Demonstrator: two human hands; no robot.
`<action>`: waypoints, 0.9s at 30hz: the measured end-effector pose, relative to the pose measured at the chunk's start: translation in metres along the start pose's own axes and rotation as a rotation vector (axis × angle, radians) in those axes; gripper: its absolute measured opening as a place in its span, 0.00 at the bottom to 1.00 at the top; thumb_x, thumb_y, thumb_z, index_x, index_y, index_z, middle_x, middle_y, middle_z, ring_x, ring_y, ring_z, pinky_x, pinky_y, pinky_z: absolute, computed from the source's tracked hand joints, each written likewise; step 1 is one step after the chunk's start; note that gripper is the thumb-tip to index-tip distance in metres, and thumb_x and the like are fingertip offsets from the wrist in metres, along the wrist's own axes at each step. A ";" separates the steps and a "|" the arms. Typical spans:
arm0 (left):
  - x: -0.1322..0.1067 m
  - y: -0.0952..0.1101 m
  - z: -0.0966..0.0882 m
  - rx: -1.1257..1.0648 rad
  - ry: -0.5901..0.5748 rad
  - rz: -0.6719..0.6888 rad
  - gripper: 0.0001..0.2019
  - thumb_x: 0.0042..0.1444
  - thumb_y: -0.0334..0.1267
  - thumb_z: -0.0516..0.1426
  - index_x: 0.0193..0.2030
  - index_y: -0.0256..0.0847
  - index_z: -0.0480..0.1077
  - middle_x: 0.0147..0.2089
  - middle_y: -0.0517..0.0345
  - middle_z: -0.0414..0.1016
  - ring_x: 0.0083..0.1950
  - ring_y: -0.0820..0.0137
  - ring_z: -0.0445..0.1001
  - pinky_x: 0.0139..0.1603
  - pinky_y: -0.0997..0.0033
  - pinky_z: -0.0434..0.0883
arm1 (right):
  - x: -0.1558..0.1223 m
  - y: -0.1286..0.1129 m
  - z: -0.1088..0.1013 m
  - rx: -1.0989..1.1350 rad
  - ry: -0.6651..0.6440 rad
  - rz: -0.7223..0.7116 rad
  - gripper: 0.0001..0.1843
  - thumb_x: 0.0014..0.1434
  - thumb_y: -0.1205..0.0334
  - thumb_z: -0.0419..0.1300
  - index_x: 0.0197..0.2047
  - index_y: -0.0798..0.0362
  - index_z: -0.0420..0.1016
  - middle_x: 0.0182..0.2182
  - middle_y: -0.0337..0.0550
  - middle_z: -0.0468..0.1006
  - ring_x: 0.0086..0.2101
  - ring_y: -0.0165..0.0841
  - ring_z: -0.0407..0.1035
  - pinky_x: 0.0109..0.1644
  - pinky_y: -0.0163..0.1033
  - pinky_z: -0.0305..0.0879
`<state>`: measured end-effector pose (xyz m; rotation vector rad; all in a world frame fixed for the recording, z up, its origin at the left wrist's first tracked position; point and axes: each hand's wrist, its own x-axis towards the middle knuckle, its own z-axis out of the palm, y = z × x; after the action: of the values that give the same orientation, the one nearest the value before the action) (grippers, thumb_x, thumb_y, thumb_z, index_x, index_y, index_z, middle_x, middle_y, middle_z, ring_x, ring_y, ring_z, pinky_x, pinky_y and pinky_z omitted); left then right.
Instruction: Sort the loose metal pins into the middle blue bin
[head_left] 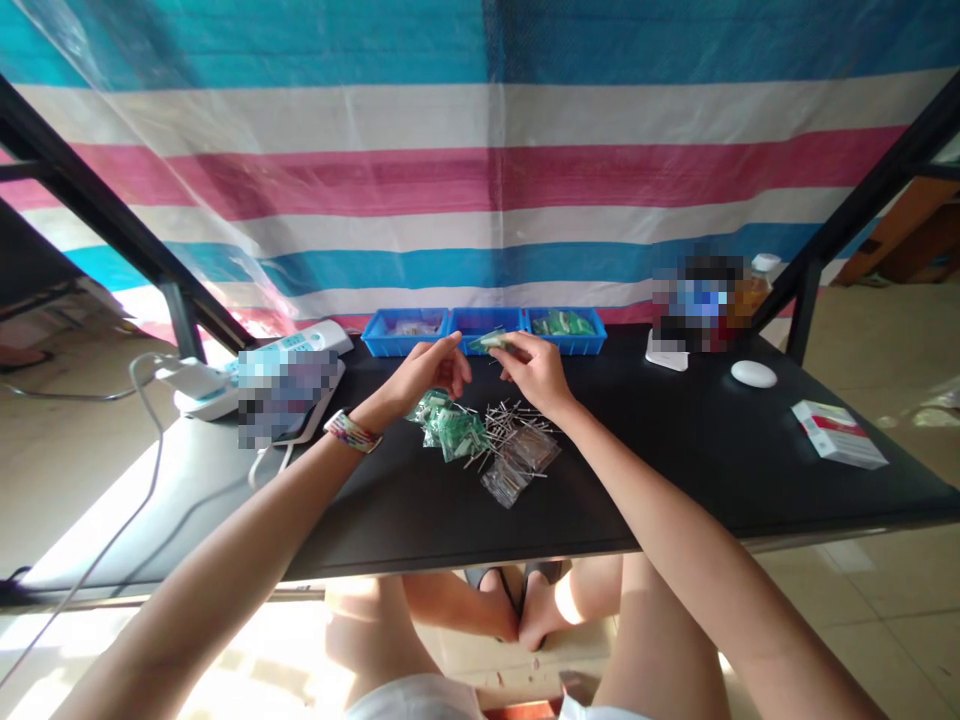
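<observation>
Above the front of the blue trays, my right hand [538, 372] pinches a small green-and-clear packet [493, 341] between thumb and fingertips. My left hand [436, 372] is to its left, fingers loosely curled and apart from the thumb, with nothing visible in it. Below my left hand lies a heap of small green packets [459, 432]. Beside that heap is a loose pile of thin metal pins [510, 420], their exact kind too small to tell. Clear plastic packets [508, 482] with small pieces inside lie at the pile's near edge.
Three blue trays stand in a row: the left tray [375, 345] holds clear packets, the right tray [577, 347] green ones, with the middle tray [457, 320] between. A power strip [322, 338] and cable are left. A white box [838, 434] and a white oval object [754, 374] lie right.
</observation>
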<state>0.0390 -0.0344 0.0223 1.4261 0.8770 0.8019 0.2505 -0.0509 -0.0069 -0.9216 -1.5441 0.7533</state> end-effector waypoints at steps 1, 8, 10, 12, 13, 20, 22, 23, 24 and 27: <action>-0.001 -0.001 0.001 0.001 -0.019 -0.025 0.32 0.62 0.67 0.57 0.28 0.36 0.77 0.23 0.48 0.76 0.23 0.67 0.75 0.25 0.70 0.74 | -0.001 -0.001 -0.001 -0.071 -0.001 -0.075 0.10 0.66 0.52 0.65 0.43 0.45 0.86 0.39 0.44 0.83 0.32 0.37 0.77 0.40 0.44 0.75; -0.004 -0.004 0.013 -0.041 0.075 0.024 0.22 0.48 0.54 0.74 0.35 0.35 0.80 0.33 0.48 0.82 0.31 0.67 0.80 0.34 0.68 0.79 | -0.005 0.000 0.000 -0.143 -0.033 -0.204 0.15 0.66 0.63 0.60 0.49 0.42 0.88 0.53 0.46 0.80 0.47 0.40 0.77 0.51 0.47 0.76; -0.003 -0.003 0.014 -0.052 0.113 0.062 0.21 0.46 0.52 0.75 0.34 0.36 0.78 0.31 0.52 0.81 0.31 0.68 0.80 0.36 0.68 0.79 | -0.003 0.002 0.003 -0.035 -0.026 -0.103 0.19 0.63 0.63 0.61 0.54 0.42 0.85 0.54 0.46 0.80 0.42 0.38 0.78 0.44 0.45 0.79; -0.003 -0.003 0.012 -0.058 0.141 0.098 0.21 0.45 0.51 0.75 0.33 0.37 0.76 0.30 0.55 0.80 0.31 0.69 0.80 0.36 0.69 0.79 | -0.001 0.003 0.005 0.131 -0.023 0.050 0.24 0.61 0.60 0.62 0.61 0.42 0.80 0.51 0.45 0.81 0.35 0.34 0.77 0.37 0.43 0.80; -0.002 -0.003 0.011 -0.052 0.147 0.112 0.21 0.45 0.51 0.75 0.33 0.37 0.75 0.30 0.56 0.79 0.30 0.69 0.80 0.36 0.69 0.79 | 0.000 0.002 0.005 0.223 -0.025 0.127 0.27 0.60 0.58 0.63 0.63 0.42 0.78 0.48 0.43 0.81 0.32 0.33 0.76 0.35 0.43 0.80; -0.004 -0.005 0.014 0.107 0.109 0.176 0.23 0.50 0.56 0.72 0.32 0.38 0.73 0.28 0.55 0.78 0.30 0.67 0.80 0.34 0.67 0.79 | 0.000 -0.003 0.007 0.439 -0.102 0.322 0.21 0.49 0.49 0.74 0.42 0.51 0.80 0.34 0.38 0.79 0.34 0.34 0.76 0.35 0.41 0.82; -0.005 -0.006 0.017 0.156 0.100 0.193 0.23 0.51 0.56 0.72 0.32 0.39 0.71 0.28 0.56 0.78 0.29 0.67 0.80 0.33 0.67 0.78 | -0.001 -0.001 0.009 0.388 -0.102 0.299 0.18 0.49 0.49 0.74 0.38 0.51 0.79 0.32 0.38 0.79 0.33 0.34 0.76 0.33 0.41 0.82; -0.005 -0.007 0.018 0.178 0.105 0.203 0.23 0.51 0.55 0.72 0.33 0.40 0.70 0.27 0.57 0.77 0.29 0.67 0.80 0.32 0.68 0.77 | -0.001 0.001 0.009 0.348 -0.102 0.278 0.17 0.50 0.50 0.74 0.37 0.51 0.79 0.31 0.39 0.79 0.32 0.35 0.76 0.32 0.41 0.81; -0.005 -0.008 0.019 0.196 0.118 0.214 0.23 0.52 0.55 0.72 0.33 0.41 0.69 0.27 0.58 0.76 0.28 0.67 0.79 0.31 0.68 0.77 | 0.000 0.002 0.008 0.296 -0.092 0.247 0.15 0.51 0.50 0.73 0.37 0.50 0.79 0.31 0.39 0.80 0.32 0.36 0.77 0.31 0.41 0.80; -0.004 -0.011 0.018 0.232 0.172 0.251 0.22 0.56 0.55 0.69 0.33 0.42 0.66 0.27 0.59 0.75 0.26 0.68 0.78 0.27 0.70 0.74 | 0.005 0.005 -0.007 0.052 0.062 0.099 0.10 0.57 0.52 0.68 0.38 0.50 0.79 0.31 0.41 0.80 0.31 0.39 0.77 0.30 0.42 0.78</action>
<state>0.0522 -0.0468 0.0103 1.7133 0.9576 1.0502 0.2575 -0.0440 -0.0073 -0.9795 -1.4266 0.8247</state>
